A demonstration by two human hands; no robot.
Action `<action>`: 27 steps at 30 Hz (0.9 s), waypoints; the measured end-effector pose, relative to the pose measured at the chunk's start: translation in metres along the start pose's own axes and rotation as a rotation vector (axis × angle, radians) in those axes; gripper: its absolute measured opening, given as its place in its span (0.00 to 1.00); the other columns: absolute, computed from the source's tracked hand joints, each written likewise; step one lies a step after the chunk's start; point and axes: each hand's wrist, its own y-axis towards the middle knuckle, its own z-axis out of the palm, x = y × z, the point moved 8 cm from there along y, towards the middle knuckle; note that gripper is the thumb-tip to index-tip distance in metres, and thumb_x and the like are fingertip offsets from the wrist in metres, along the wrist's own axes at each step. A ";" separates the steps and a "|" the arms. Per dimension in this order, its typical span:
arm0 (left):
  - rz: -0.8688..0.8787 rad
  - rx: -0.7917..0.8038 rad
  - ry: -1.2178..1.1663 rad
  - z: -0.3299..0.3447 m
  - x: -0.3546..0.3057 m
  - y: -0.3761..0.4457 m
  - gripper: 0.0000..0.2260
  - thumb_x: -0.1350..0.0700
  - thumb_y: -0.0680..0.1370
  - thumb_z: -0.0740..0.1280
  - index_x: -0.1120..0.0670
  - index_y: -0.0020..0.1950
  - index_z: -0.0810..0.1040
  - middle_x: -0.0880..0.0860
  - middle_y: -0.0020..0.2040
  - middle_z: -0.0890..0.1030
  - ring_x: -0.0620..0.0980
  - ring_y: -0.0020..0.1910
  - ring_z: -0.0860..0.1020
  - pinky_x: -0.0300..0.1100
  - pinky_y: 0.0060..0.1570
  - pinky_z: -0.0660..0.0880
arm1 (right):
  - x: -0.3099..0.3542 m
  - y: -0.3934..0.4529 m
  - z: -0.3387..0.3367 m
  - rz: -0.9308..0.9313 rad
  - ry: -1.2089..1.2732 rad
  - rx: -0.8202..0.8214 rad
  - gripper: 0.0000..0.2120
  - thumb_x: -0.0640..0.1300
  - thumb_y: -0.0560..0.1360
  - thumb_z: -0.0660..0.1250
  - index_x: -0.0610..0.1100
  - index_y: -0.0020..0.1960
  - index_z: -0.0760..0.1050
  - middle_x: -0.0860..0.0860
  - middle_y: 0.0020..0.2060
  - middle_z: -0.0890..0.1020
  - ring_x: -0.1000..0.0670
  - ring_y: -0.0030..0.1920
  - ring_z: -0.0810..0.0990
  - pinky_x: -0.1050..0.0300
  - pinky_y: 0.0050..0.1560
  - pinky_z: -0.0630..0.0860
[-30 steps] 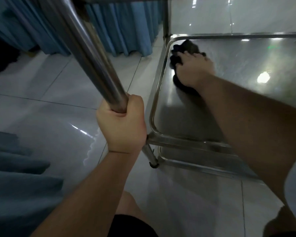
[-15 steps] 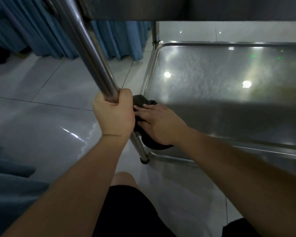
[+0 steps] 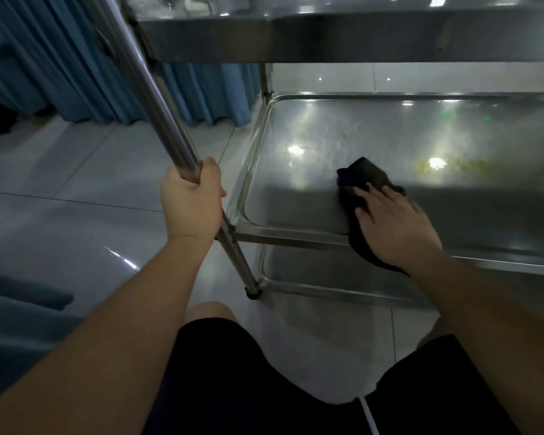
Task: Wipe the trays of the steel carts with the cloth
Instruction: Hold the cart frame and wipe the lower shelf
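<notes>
Black cloth (image 3: 363,183) lies bunched on the middle tray (image 3: 327,146) of the steel cart (image 3: 358,36), close to the tray's near rim, with its tail draped over that rim. The right hand (image 3: 393,227) lies flat on it, fingers straight and spread, pressing it to the steel rather than gripping it. The left hand (image 3: 190,204) is well apart at the cart's near corner, clenched round the upright post (image 3: 157,98) — steadying the frame, I would say. The wiping of this tray looks mid-stroke. A yellowish smear (image 3: 453,166) shows beyond the cloth toward the right, so the next pass likely calls for a firm push that way — then the lower tray (image 3: 296,271) beneath.
</notes>
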 end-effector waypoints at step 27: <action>0.355 0.657 0.765 0.228 -0.035 -0.150 0.16 0.47 0.84 0.63 0.53 0.69 0.74 0.56 0.65 0.76 0.57 0.62 0.75 0.50 0.59 0.73 | -0.184 -0.059 -0.043 0.241 -0.010 -0.021 0.28 0.62 0.84 0.43 0.60 0.84 0.51 0.58 0.84 0.55 0.52 0.83 0.51 0.45 0.83 0.49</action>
